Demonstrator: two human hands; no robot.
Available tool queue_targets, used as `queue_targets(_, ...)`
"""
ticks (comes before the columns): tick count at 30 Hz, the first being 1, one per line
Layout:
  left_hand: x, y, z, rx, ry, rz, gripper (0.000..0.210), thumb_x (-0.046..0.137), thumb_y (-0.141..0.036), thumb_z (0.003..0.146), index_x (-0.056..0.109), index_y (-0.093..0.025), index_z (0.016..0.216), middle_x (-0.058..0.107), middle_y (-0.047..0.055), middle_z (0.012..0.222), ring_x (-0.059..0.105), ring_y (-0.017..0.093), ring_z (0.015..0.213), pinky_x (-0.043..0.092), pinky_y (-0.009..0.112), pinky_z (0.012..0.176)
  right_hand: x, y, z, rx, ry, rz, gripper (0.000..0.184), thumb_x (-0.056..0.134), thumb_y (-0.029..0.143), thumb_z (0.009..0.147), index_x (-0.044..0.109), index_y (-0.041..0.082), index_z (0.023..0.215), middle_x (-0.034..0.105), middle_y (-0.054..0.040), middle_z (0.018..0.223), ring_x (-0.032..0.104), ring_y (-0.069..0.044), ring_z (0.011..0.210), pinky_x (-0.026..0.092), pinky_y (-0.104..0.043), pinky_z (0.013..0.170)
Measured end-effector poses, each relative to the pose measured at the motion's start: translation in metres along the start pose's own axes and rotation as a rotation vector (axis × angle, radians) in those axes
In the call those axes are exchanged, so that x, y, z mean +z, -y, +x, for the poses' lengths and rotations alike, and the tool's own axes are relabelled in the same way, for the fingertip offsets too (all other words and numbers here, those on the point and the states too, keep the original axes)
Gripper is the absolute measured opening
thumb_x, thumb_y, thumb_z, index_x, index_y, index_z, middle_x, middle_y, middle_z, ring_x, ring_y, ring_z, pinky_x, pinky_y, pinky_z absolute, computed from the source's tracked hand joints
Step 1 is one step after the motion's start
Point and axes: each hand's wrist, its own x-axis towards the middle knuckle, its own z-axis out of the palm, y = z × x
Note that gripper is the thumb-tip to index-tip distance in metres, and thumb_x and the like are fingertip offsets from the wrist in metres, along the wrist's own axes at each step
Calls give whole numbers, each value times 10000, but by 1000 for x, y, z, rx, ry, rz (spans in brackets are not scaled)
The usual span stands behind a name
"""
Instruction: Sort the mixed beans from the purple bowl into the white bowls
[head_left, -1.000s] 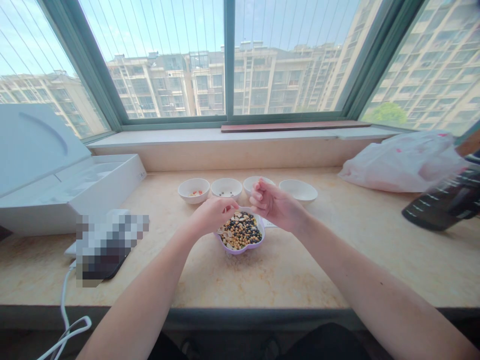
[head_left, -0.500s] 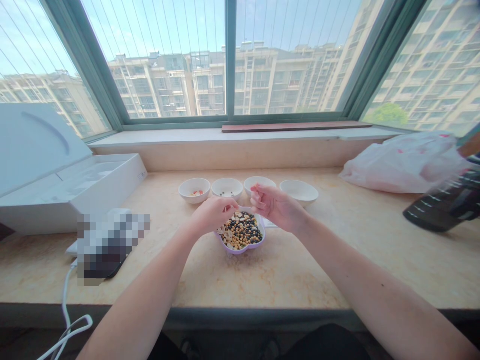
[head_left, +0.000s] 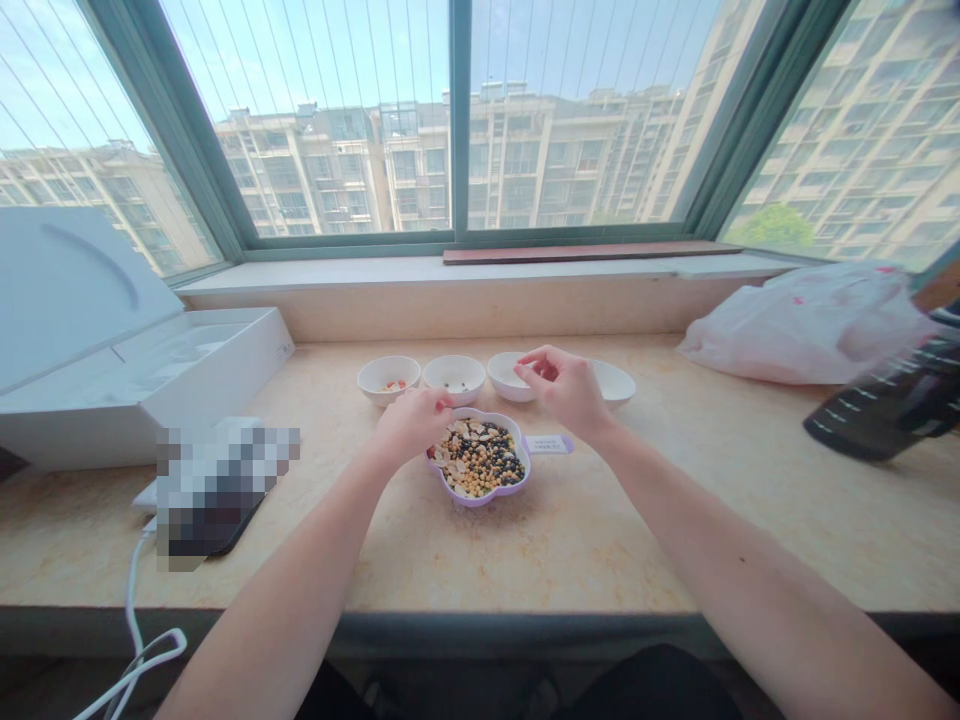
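A purple-rimmed, scalloped dish holds mixed black and yellow beans with pale flat pieces. My left hand is at the dish's upper left edge, fingertips pinched together; whatever they hold, if anything, is too small to see. Over the right rim of the third white bowl is my right hand, also in a pinch, its contents hidden. The first white bowl contains a few red and pale bits, and the second white bowl a few dark ones. My right hand partly covers the fourth white bowl.
A small label tag sticks out right of the dish. An open white box, a blurred-out item and a white cable are at left. A plastic bag and a dark bottle are at right.
My right hand has moved up and to the right, from above the dish to the third bowl. My left hand has shifted slightly left, and the tag now shows more.
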Motion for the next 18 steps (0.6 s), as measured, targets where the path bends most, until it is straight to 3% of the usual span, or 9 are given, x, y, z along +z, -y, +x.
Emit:
queue_targets(6, -2, 0, -1, -8, 47, -53, 200, 565, -224, 883, 761, -207, 916, 751, 72, 848, 676, 191, 675, 477, 275, 643, -5, -18, 6, -147, -16, -363, 178, 641, 339, 881, 742, 192, 890, 707, -30, 731, 570, -157, 594, 424, -303, 627)
queue_targets(11, -1, 1, 0, 10, 33, -65, 183, 578, -208, 841, 759, -195, 866, 739, 66, 779, 658, 179, 631, 450, 255, 593, -6, -31, 10, -136, 22, -534, 171, 615, 285, 907, 753, 186, 933, 732, -57, 823, 653, -205, 739, 437, -320, 694)
queue_targets(18, 3, 6, 1, 63, 23, -190, 179, 593, -152, 789, 758, -185, 849, 698, 47, 672, 622, 174, 568, 439, 260, 560, -6, -39, 12, -86, 64, -661, 243, 561, 281, 951, 777, 179, 997, 728, -92, 928, 667, -238, 842, 449, -341, 751)
